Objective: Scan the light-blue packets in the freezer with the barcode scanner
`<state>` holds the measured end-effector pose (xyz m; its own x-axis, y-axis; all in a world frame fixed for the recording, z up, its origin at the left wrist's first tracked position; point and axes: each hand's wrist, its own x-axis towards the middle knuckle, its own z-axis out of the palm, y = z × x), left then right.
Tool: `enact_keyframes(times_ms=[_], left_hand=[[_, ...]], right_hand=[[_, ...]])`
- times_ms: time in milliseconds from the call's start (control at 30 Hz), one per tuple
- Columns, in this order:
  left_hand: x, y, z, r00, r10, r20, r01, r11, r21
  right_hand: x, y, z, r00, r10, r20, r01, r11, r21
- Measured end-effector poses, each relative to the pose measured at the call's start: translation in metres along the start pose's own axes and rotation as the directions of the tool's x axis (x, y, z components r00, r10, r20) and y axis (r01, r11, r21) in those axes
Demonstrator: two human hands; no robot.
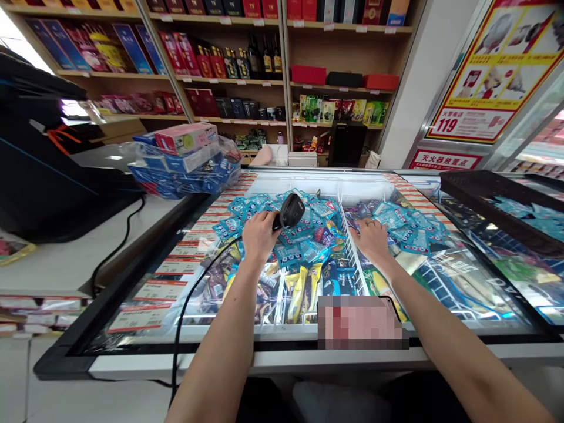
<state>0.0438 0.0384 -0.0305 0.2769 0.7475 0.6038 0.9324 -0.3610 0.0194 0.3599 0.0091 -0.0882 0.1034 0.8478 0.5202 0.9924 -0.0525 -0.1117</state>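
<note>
My left hand [259, 236] is wrapped round the handle of a black barcode scanner [291, 211], whose head tilts up to the right. A black cable [194, 288] trails from it toward me. Under and around the scanner lies a heap of small teal packets [288, 257] on the glass top of a chest freezer [176, 359]. My right hand [371, 238] rests palm down at the left edge of a second spread of teal packets [416, 239], thumb and fingers apart. Whether its fingertips touch a packet is unclear.
A plastic-wrapped stack of blue boxes [185, 161] stands at the freezer's back left corner. Price labels [147, 291] line the glass. A blurred phone-like object [363, 323] lies at the front edge. Further right is a dark tray [497, 205]; stocked shelves [229, 82] stand behind.
</note>
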Motion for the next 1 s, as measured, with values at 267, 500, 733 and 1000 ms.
enact_keyframes(times_ms=[267,500,733,1000], left_hand=[[0.001,-0.002,-0.001,0.999,0.037,0.022,-0.037,0.999,0.008],[0.0,-0.002,0.002,0.995,0.068,0.068,-0.071,0.996,0.053],[0.001,0.0,0.005,0.981,0.17,0.089,-0.173,0.985,0.018],[0.001,0.001,0.006,0.979,0.193,0.073,-0.194,0.981,0.016]], right_hand=[[0.012,-0.009,-0.003,0.96,-0.273,0.062,0.257,0.947,0.193],[0.034,-0.031,0.003,0.871,-0.439,0.221,0.379,0.886,0.267],[0.028,-0.034,0.001,0.877,-0.443,0.184,0.392,0.883,0.259],[0.012,-0.04,-0.007,0.899,-0.434,0.052,0.397,0.861,0.317]])
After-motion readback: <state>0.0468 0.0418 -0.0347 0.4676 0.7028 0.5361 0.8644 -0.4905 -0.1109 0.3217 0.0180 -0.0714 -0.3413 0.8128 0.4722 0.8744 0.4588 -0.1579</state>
